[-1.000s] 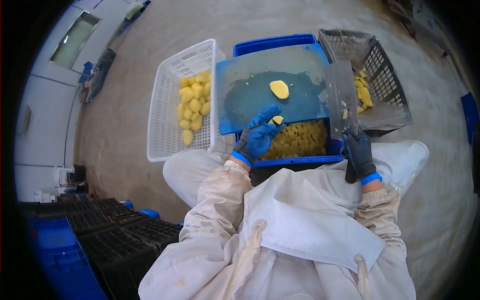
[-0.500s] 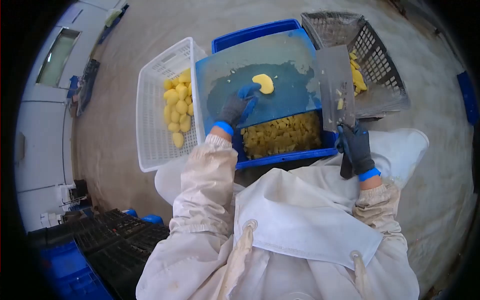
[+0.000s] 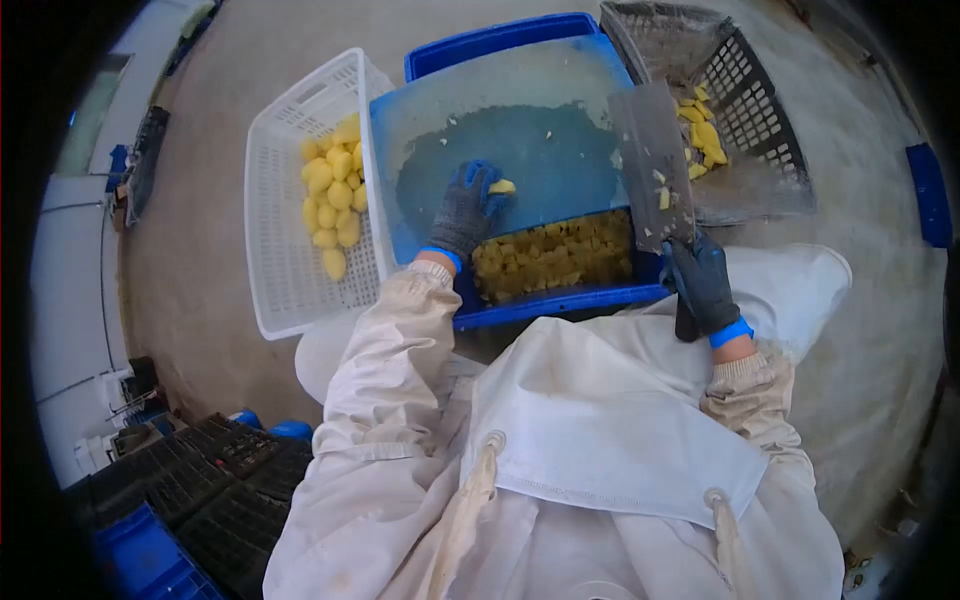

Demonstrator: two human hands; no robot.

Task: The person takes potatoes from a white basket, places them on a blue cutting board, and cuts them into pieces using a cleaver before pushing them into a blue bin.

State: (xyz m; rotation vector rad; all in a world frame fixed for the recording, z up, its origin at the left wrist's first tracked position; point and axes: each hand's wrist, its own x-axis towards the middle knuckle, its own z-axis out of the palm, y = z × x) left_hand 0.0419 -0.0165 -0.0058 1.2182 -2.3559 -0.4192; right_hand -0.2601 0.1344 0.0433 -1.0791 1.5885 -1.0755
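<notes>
My left hand [image 3: 468, 208], in a grey and blue glove, is closed over a peeled yellow potato piece [image 3: 502, 187] on the wet blue cutting board [image 3: 560, 110]. Its fingers hide most of that piece. At the board's right edge, my gloved right hand [image 3: 700, 285] grips the handle of a wide cleaver [image 3: 645, 150]. The cleaver's broad blade points away from me, with small potato bits stuck to it. Below the board's near edge lie many cut potato chunks [image 3: 555, 258] in a blue crate [image 3: 560, 308].
A white basket [image 3: 262, 210] holding whole peeled potatoes [image 3: 335, 195] stands left of the board. On the right, a dark plastic-lined crate [image 3: 770, 140] contains larger yellow potato pieces [image 3: 703, 135]. Black crates [image 3: 215, 480] and a blue crate [image 3: 155, 560] sit at lower left.
My left hand has closed on the potato piece, which now sits nearer me and mostly covered. The right hand still holds the cleaver at the board's right side. The view has shifted slightly.
</notes>
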